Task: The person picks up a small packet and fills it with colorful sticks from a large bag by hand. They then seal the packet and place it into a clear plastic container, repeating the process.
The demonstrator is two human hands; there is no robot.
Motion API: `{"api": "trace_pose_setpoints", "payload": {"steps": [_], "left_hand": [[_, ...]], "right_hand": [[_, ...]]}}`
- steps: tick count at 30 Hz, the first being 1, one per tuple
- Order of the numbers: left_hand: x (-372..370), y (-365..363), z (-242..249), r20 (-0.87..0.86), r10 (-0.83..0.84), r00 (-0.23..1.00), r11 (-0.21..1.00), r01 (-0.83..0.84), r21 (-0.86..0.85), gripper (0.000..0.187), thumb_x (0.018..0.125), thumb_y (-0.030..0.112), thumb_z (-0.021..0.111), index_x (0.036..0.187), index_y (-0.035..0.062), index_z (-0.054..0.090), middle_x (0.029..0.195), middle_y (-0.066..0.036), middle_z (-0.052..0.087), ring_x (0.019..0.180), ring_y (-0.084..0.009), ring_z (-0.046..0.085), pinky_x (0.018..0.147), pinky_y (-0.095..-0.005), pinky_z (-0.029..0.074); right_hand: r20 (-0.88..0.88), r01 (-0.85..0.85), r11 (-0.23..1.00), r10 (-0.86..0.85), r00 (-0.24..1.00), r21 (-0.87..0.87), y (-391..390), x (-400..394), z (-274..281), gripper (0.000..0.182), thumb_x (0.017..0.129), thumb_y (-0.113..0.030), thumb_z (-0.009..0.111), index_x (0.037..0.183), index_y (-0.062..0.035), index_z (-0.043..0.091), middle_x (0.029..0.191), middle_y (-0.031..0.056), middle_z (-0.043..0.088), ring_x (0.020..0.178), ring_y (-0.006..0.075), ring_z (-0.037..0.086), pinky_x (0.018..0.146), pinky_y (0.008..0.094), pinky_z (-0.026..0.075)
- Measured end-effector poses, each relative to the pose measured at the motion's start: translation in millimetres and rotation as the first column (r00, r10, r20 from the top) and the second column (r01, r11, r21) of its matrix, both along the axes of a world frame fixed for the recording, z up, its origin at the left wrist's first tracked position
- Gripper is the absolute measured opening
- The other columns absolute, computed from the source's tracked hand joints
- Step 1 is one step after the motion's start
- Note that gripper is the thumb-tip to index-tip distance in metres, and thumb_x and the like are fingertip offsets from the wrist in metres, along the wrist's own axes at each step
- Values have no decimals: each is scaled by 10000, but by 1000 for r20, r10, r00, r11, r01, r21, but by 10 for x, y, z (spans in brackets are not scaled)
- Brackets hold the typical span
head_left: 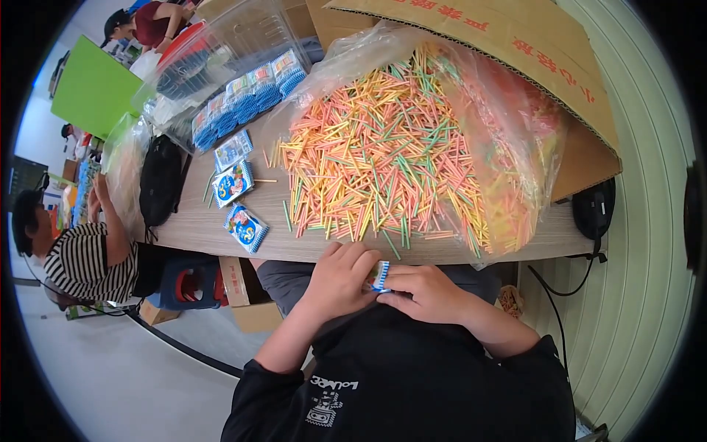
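Small packet (379,277) is on the wearer's side of the stick pile (375,147), at the table edge (302,249). Left hand (339,281) and right hand (426,293) both pinch it, fingers nearly closed. Slack pinch could drop it lapward. Forearm bump could roll the pile's nearest sticks off. Three loose packets (233,183) left of the pile.

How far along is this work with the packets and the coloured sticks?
Rows of packets at the clear bin look done. The left hand and right hand hold one small packet. Apparently left: the big heap of sticks and three loose packets on the table. Whether those are filled, I can't tell.
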State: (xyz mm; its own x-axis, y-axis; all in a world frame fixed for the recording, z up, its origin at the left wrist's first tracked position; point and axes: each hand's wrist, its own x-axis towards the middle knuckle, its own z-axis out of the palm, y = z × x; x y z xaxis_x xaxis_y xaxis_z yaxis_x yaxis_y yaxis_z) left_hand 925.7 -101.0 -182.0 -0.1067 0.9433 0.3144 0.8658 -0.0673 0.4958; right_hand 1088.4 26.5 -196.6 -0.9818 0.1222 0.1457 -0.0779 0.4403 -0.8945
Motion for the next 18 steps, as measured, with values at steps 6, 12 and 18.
{"api": "trace_pose_setpoints", "payload": {"steps": [6,12,18], "left_hand": [[13,-19,-256,-26,18,1000,1000,-18,5,395,579,181,779,894,75,566,771,-79,539,712,-310,589,653,-421,466],[44,4,-343,12,-4,1000,1000,4,-5,384,583,168,776,889,72,567,785,-83,546,724,-307,598,655,-410,475],[11,34,-201,41,-94,995,995,95,-4,403,606,151,766,958,65,589,834,-89,560,769,-304,613,683,-411,489]], "right_hand": [[101,-25,987,41,994,-156,-13,-70,96,226,879,-230,733,925,-22,654,844,111,631,738,291,658,651,407,507],[265,-164,983,179,948,-80,53,-143,-52,285,887,-289,725,923,-18,645,838,140,652,760,323,664,679,437,511],[251,-242,970,232,940,9,51,-122,-79,347,891,-365,735,882,-27,657,746,134,658,712,325,661,646,425,511]]}}
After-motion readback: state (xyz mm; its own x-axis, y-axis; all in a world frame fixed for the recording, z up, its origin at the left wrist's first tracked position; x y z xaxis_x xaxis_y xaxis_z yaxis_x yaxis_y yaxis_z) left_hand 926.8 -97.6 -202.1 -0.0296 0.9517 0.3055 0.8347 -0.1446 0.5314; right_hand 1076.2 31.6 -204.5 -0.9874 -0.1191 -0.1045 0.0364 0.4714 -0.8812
